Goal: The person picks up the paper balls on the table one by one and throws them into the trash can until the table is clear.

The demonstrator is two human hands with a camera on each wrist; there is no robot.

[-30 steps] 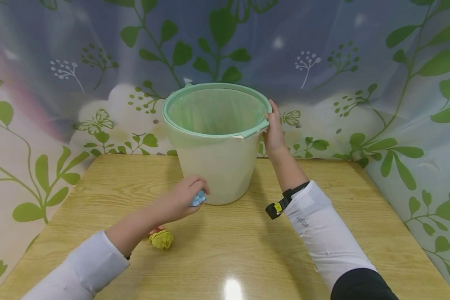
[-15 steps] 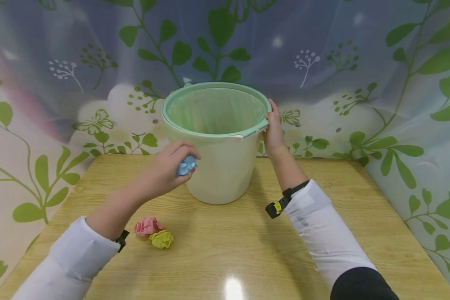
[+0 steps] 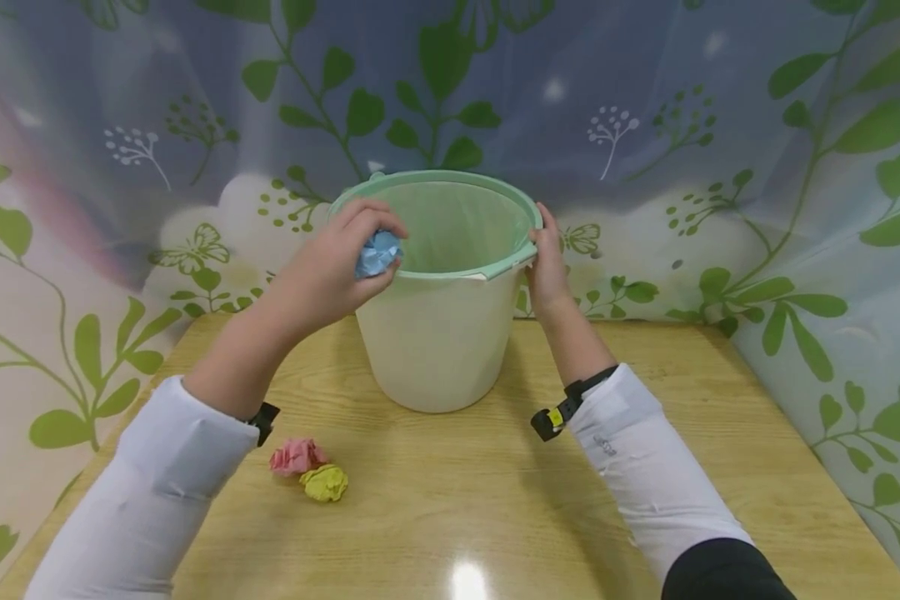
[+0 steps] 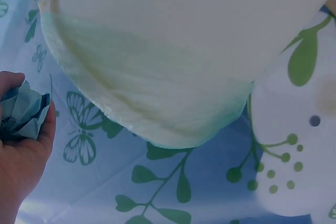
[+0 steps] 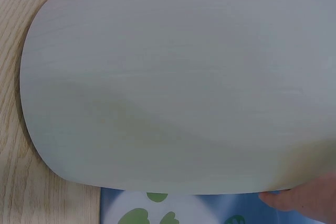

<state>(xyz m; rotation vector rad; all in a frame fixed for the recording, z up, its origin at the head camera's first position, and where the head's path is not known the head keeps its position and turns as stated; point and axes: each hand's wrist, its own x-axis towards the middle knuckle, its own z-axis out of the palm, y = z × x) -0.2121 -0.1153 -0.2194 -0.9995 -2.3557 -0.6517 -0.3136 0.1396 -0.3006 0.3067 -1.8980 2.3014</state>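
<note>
My left hand holds a crumpled ball of light blue paper at the front left rim of a bucket. The left wrist view also shows the blue paper ball between thumb and fingers. The bucket is whitish with a green rim and stands upright on the table. At its right side my right hand grips the rim, the thumb near the green handle. In the right wrist view the bucket's wall fills most of the picture. The bucket's bottom inside is hidden.
A pink crumpled paper ball and a yellow one lie side by side on the wooden table, left of the middle. Behind and around the table hangs a leaf-patterned cloth.
My left hand has risen with the blue paper ball from the bucket's foot to its rim. The pink ball has come into full view. My right hand and the bucket stay put.
</note>
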